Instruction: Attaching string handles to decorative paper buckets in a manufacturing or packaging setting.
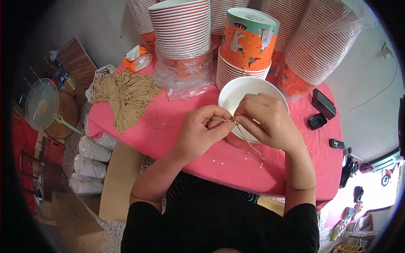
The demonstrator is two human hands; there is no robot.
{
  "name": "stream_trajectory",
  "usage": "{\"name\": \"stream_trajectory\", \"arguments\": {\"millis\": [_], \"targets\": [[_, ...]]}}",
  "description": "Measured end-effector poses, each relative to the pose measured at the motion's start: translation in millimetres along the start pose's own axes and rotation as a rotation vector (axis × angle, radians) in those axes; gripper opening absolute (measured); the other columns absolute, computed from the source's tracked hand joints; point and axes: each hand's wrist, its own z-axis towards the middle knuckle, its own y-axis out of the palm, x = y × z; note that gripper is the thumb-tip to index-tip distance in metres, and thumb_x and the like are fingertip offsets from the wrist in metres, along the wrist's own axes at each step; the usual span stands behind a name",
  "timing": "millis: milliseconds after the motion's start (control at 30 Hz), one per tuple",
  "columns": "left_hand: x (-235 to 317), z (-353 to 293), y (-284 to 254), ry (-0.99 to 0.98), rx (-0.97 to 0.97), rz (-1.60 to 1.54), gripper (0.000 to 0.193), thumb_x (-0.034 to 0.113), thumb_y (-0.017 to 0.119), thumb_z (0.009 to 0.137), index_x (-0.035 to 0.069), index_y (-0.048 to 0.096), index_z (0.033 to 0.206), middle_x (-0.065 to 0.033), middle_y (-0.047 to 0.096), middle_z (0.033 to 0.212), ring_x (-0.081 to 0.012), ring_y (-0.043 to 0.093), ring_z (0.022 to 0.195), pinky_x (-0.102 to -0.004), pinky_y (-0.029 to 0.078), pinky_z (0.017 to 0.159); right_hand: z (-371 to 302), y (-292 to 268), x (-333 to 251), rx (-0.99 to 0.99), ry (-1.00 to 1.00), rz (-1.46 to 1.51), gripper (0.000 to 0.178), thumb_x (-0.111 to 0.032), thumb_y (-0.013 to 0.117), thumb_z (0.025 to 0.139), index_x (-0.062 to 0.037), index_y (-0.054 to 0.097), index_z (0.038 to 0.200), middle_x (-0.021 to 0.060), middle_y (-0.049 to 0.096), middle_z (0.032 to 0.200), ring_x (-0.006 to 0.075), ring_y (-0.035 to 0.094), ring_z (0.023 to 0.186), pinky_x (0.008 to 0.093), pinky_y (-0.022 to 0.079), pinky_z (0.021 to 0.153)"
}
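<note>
A table (236, 179) under a pink cloth carries most of what is here. Along its far side rise tall stacks of paper buckets, one at the left (180, 31) over crumpled clear plastic, another at the right (320, 42) in a clear bag, each made of buckets nested inside one another. On the floor to the left, a cardboard box (120, 181) has white wrapped bundles (90, 166) beside its long flap. Between the tall stacks, an orange bucket (253, 40) with a green band sits upside down on a shorter stack. Nearer, a single bucket (232, 93) stands mouth up, its white inside partly hidden by the hands. A pile of tan string (126, 97) lies on the left of the cloth, near an orange packet (138, 58).

The left hand (204, 128) and right hand (270, 118) meet by the single bucket's rim, fingers curled and tips nearly touching. Both pinch a thin piece of string (249, 141) (exactly how it loops between the fingertips is hard to make out), and its loose tails hang toward the cloth. Tiny white bits (214, 160) dot the cloth.
</note>
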Motion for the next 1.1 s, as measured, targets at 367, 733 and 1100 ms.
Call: {"name": "stream_trajectory", "arguments": {"millis": [367,733,1100], "targets": [[-4,-2,9,0.41,0.164,0.192,0.011,-0.006,0.067,0.082,0.003,0.063,0.088,0.0028,0.046,0.068,-0.0037,0.038,0.058,-0.0209,0.031,0.05,-8,9,7,-0.134,0.306,0.473,0.019,-0.016,0.058,0.093,0.001,0.061,0.084,0.0148,0.059,0.069,0.0296,0.057,0.062,0.0387,0.043,0.059],[-5,-1,-2,-0.163,0.016,-0.456,0.004,0.004,0.055,0.092,0.004,0.058,0.096,0.0048,0.054,0.076,0.0014,0.041,0.059,-0.0165,0.031,0.049,-3,5,-11,-0.071,0.344,0.39,0.016,-0.009,0.073,0.081,-0.0047,0.058,0.085,0.0061,0.061,0.068,0.0165,0.057,0.052,0.0291,0.044,0.049],[-5,-3,-2,-0.238,-0.043,-0.662,0.005,0.007,0.055,0.094,0.006,0.057,0.099,0.0075,0.047,0.073,0.001,0.033,0.054,-0.017,0.023,0.046,-4,14,-6,0.049,0.148,0.279,0.015,-0.004,0.07,0.077,-0.0035,0.064,0.09,0.0084,0.063,0.07,0.0225,0.061,0.057,0.0327,0.046,0.053]]}}
